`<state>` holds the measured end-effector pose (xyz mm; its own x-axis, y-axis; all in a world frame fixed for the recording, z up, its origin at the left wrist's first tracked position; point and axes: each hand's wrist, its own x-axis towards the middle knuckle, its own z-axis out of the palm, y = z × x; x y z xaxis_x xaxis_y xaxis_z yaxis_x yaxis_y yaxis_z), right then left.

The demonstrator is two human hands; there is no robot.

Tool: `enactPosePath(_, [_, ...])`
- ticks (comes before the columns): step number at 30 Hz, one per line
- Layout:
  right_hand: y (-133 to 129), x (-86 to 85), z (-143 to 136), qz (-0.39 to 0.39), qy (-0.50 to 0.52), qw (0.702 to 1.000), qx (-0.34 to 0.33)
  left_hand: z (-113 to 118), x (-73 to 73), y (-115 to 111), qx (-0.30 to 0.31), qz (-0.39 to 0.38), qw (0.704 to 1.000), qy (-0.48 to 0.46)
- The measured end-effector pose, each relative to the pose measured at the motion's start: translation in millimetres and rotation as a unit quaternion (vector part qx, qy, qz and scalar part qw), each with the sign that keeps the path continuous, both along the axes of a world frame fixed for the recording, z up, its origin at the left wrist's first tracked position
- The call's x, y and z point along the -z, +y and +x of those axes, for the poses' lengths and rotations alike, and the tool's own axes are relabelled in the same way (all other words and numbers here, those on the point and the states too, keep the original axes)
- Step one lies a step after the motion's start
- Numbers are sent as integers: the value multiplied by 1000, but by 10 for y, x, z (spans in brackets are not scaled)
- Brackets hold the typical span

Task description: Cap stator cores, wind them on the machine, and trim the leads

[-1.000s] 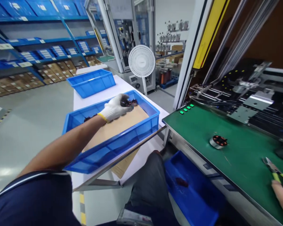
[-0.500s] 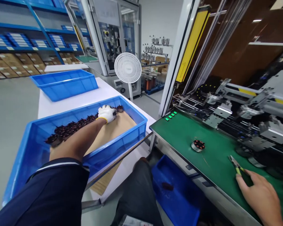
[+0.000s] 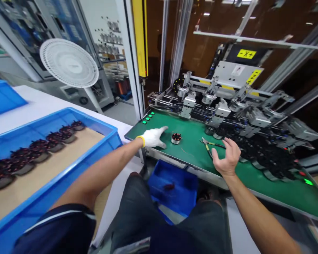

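My left hand [image 3: 154, 137], in a white glove, reaches over the green work surface [image 3: 193, 151] with fingers spread, just left of a small round motor stator [image 3: 176, 138] with copper windings. It holds nothing. My bare right hand [image 3: 226, 158] hovers open, palm up, over the green surface beside a pair of green-handled cutters [image 3: 210, 145] that lie there. At my left a blue bin [image 3: 106, 141] lined with cardboard holds a row of several dark stators [image 3: 42, 146].
A winding machine [image 3: 235, 109] with several heads stands behind the green surface. Green lit buttons [image 3: 147, 118] sit at its left corner. A smaller blue bin [image 3: 175, 185] lies below by my knees. A white fan [image 3: 69, 63] stands behind the table.
My left hand left the blue bin and swung right to the green surface beside the stator. My right hand let go of the cutters and opened. My view turned right.
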<state>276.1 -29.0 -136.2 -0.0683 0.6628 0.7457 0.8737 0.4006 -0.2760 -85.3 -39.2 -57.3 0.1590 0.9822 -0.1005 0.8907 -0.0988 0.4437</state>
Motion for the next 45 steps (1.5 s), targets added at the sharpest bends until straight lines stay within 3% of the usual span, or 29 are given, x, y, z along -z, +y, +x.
enactPosePath(2, [-53,-39,-19,24,5,1000,-15,183,191,141,21,-6,998,-56])
enactPosePath(4, [-64,-55,-47,37,8,999,-30,297,288,249,33,-6,993,-113])
enactPosePath(7, [-20,-68,-82,47,16,997,-52,428,298,284,31,10,982,-187])
enactPosePath(9, [-11,-106,-109,50,28,996,-70,496,260,165,23,37,972,-229])
enactPosePath(12, [-188,-249,-212,44,50,991,-119,526,217,-274,16,87,956,-281])
enactPosePath(15, [-676,-496,-425,1,55,974,-218,461,215,-900,19,155,937,-312])
enactPosePath(17, [-1068,-696,-595,-54,47,940,-333,405,214,-1277,57,238,915,-321])
enactPosePath(20, [-1501,-939,-793,-62,40,908,-412,352,194,-1627,128,340,879,-310])
enactPosePath(23, [-1662,-1006,-880,-32,17,914,-405,344,159,-1746,151,375,869,-284])
enactPosePath(27, [-1668,-951,-936,21,-14,925,-378,389,71,-1782,158,392,875,-238])
enactPosePath(31, [-1708,-963,-932,100,-66,915,-386,425,39,-1794,185,408,873,-194])
enactPosePath(34, [-1776,-986,-802,142,-48,939,-310,405,123,-1771,130,408,870,-244])
enactPosePath(36, [-1749,-956,-691,144,11,962,-233,383,190,-1750,49,392,850,-349])
enactPosePath(38, [-1580,-874,-590,108,48,968,-222,365,232,-1731,-24,384,814,-436])
enactPosePath(41, [-1031,-664,-436,-7,30,965,-260,349,240,-1713,-47,398,788,-467])
enactPosePath(45, [-185,-302,-120,-168,-78,972,-143,332,228,-1701,-57,410,776,-477])
